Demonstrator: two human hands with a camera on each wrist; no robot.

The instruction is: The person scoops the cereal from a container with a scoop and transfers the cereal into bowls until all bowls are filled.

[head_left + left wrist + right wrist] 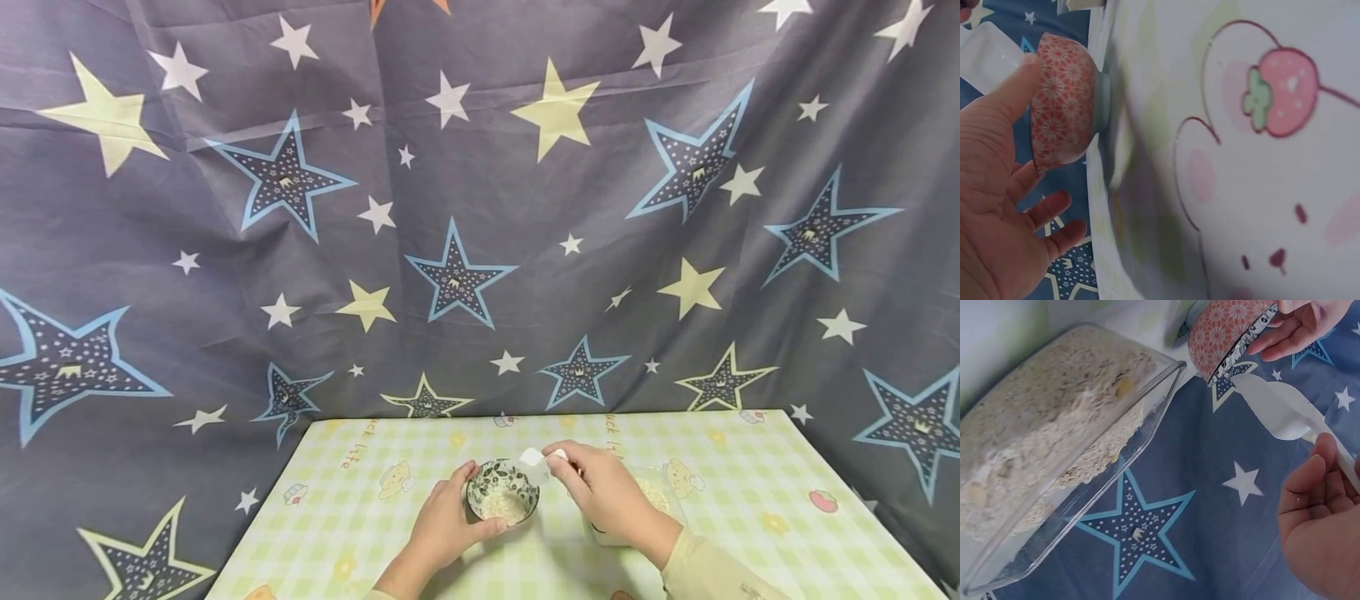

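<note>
A small bowl (pixel 500 475) stands on the table, black-and-white patterned inside, with pale flakes in its bottom. Its outside shows a red floral pattern in the left wrist view. My left hand (pixel 447 517) holds this bowl (pixel 1063 103) by the rim, the thumb on the near side and fingers round the left. My right hand (pixel 606 490) grips the handle of a white plastic scoop (pixel 1279 409), which is tilted over the bowl's right rim. Below the right forearm sits a clear container (pixel 1163 365) of oat flakes (pixel 1041 419), partly hidden in the head view.
A green-and-white checked tablecloth (pixel 750 533) with cartoon prints covers the table. Behind it hangs a dark curtain (pixel 480 192) with stars. The container stands close to the bowl's right.
</note>
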